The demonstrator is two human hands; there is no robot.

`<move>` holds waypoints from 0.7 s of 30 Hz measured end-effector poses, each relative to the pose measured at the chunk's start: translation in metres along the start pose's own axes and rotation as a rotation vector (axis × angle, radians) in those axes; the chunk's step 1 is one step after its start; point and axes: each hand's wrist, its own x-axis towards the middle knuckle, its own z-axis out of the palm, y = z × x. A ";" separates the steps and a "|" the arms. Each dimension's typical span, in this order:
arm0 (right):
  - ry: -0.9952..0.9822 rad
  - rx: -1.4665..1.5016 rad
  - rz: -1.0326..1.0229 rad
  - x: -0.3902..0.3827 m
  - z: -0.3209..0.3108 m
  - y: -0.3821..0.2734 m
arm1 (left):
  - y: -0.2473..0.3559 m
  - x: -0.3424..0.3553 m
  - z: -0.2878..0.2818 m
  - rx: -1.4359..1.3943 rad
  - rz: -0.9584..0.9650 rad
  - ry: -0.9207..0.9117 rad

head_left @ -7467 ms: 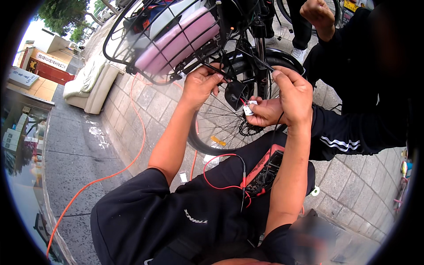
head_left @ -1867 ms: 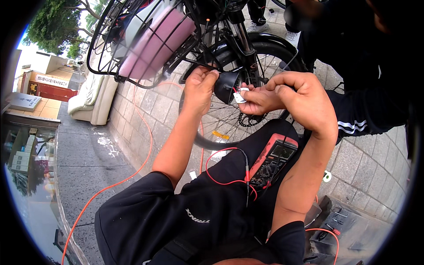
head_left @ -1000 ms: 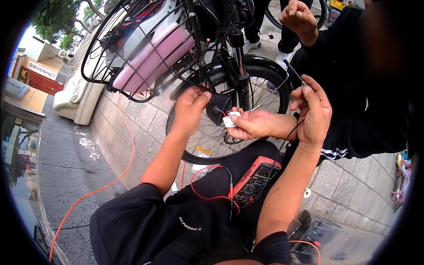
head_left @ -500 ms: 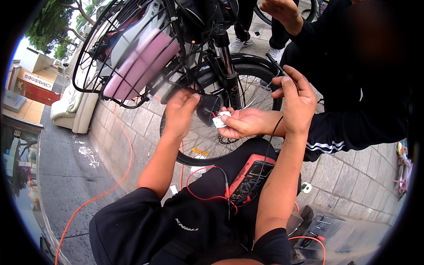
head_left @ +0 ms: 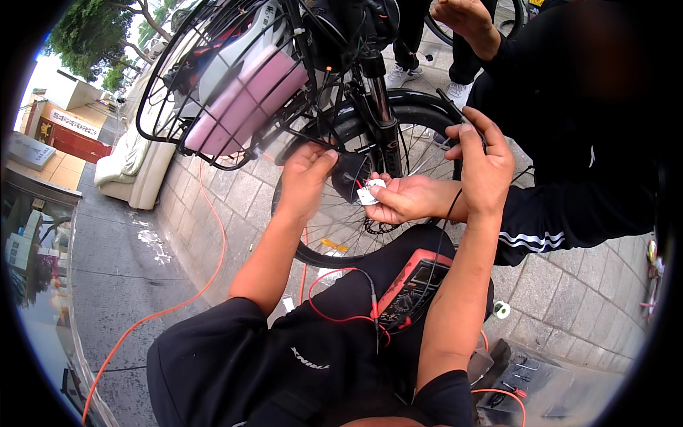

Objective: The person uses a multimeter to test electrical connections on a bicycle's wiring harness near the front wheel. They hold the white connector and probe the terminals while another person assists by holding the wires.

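Observation:
My right hand (head_left: 486, 167) is raised and pinches a black test probe (head_left: 450, 104), its lead hanging down past my wrist. My left hand (head_left: 306, 178) is closed, thumb and fingers together beside a round black lamp housing (head_left: 350, 176); what they pinch, if anything, is hidden. Between my hands a co-worker's hand (head_left: 409, 198) holds a small white board (head_left: 369, 193) with red and black wires running to the lamp housing. On my lap rests a red-cased multimeter (head_left: 413, 290). The red probe (head_left: 374, 306) lies beside it, its lead looped over my dark clothing.
A bicycle's front wheel (head_left: 440, 114) and a wire basket (head_left: 160, 121) holding a pink box (head_left: 249, 99) stand ahead. The co-worker's striped sleeve (head_left: 530, 238) reaches in from the right. An orange cable (head_left: 203, 288) runs along the ground at left. Tools lie on a tray (head_left: 548, 377) at lower right.
The whole view has shifted slightly, so things appear a little further right. Both my hands keep nearly the same pose, and the co-worker still holds the white board.

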 end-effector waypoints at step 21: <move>0.009 0.033 0.021 0.001 0.006 0.000 | 0.002 -0.003 0.005 0.022 0.028 0.044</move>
